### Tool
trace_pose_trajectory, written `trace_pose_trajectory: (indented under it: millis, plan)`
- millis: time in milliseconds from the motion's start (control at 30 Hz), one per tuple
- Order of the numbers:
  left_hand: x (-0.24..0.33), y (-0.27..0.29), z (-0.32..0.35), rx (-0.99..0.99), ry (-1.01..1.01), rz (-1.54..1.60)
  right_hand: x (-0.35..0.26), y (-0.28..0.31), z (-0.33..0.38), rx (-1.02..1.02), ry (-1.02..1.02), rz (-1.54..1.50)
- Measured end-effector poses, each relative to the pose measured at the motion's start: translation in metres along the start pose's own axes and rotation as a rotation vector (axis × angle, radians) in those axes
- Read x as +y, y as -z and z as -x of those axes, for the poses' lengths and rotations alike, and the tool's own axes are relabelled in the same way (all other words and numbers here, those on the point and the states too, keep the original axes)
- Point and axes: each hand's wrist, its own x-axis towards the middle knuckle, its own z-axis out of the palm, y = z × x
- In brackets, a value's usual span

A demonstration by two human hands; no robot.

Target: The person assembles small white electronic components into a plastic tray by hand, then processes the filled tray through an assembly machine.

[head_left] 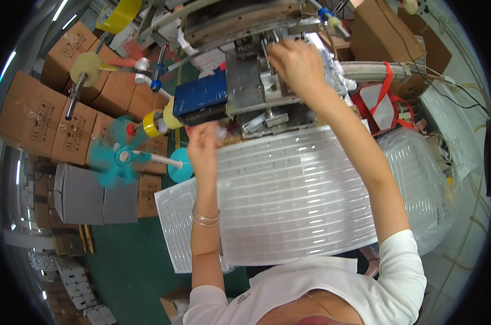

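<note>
Ahead of me stands a metal machine with a flat steel plate (244,76) and a blue block (201,96) on its left side. My right hand (297,64) reaches over the plate, its fingers curled together at a small metal fixture (271,84). Whatever lies between those fingers is hidden. Just below the blue block, my left hand (203,143) has its fingers drawn together. A small clear, shiny piece (221,132) shows beside its fingertips, too blurred to name. Below both hands lie ribbed translucent plastic trays (294,200) with rows of long narrow channels.
A teal fan (123,156) spins left of my left hand, near a yellow tape roll (154,123). Stacked cardboard boxes (34,114) and grey boxes (80,194) stand farther left. On the right are a red-strapped bag (380,105), a clear plastic-wrapped bundle (419,179) and loose cables.
</note>
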Motion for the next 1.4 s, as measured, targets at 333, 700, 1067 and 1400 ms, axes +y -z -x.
trace_pose_trajectory:
  millis: [333,700,1067,1400]
  plan:
    - [-0.077,0.109,0.076,0.226,0.604,0.045,0.002,0.050,0.053,0.123,-0.191,-0.360]
    - [-0.093,0.108,0.074,-0.233,0.615,-0.378,0.008,0.069,0.177,-1.008,0.156,0.040]
    - [-0.042,0.084,0.054,-0.140,0.027,-0.893,0.015,0.089,0.128,-0.739,-0.272,-0.414]
    - [0.022,-0.037,0.033,-0.337,-0.454,-0.555,-0.004,0.089,0.137,-0.707,-0.538,-0.873]
